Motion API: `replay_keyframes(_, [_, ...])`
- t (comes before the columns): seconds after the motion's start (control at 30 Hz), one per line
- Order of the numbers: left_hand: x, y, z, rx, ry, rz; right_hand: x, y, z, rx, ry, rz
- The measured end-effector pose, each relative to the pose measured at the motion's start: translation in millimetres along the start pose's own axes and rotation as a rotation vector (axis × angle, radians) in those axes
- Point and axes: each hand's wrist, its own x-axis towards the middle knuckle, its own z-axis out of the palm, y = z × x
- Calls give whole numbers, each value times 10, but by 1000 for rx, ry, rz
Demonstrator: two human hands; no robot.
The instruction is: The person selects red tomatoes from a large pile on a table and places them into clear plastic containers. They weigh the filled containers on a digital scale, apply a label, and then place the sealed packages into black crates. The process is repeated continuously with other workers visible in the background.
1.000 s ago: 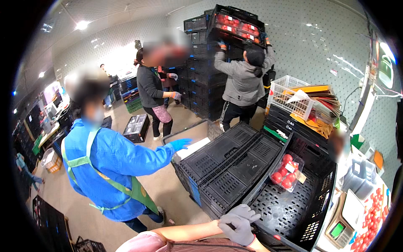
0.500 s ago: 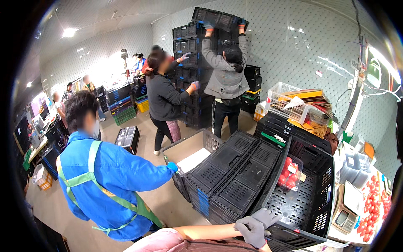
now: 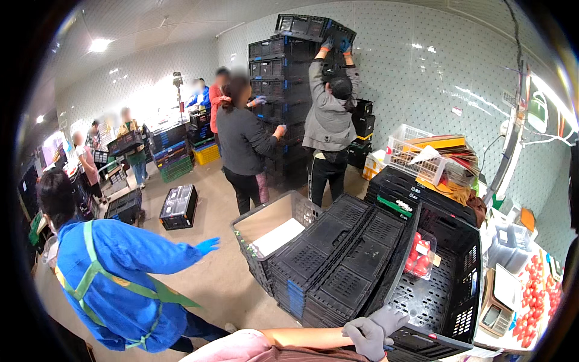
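Note:
Both my hands wear grey gloves at the near edge of the black crate (image 3: 449, 295). My left hand (image 3: 391, 318) is over the crate's near corner, fingers stretched and apart, holding nothing. Across its wrist lies my right hand (image 3: 365, 338), fingers closed at the cuff of the left glove; the fingertips are partly hidden. Inside the crate, by its left wall, sits a clear plastic box of red tomatoes (image 3: 417, 256). Folded black crates (image 3: 338, 253) are stacked just left of it.
A grey crate (image 3: 274, 232) with a white sheet stands beyond the stack. At left is a co-worker in blue (image 3: 120, 271). Another person (image 3: 329, 120) reaches up to a tall crate stack (image 3: 274, 90). On the right, a scale (image 3: 497, 308) and loose tomatoes (image 3: 531, 295) lie on a table.
The co-worker in blue has let go of the grey crate and moved left. The top crate on the tall stack has shifted slightly. My hands have barely moved, staying together.

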Motion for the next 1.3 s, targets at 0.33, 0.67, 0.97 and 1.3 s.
replay_keyframes(0.33, [-66,-59,122,-70,-145,8,168,-97,-3,0,-58,120])
replay_keyframes(0.67, [-139,-108,185,-155,-31,-13,194,125,40,216,-120,190])
replay_keyframes(0.97, [-123,-113,233,-163,-13,-18,225,92,62,226,-147,135])
replay_keyframes(1.3, [-176,-230,224,-113,1,-36,256,80,51,-108,-122,35])
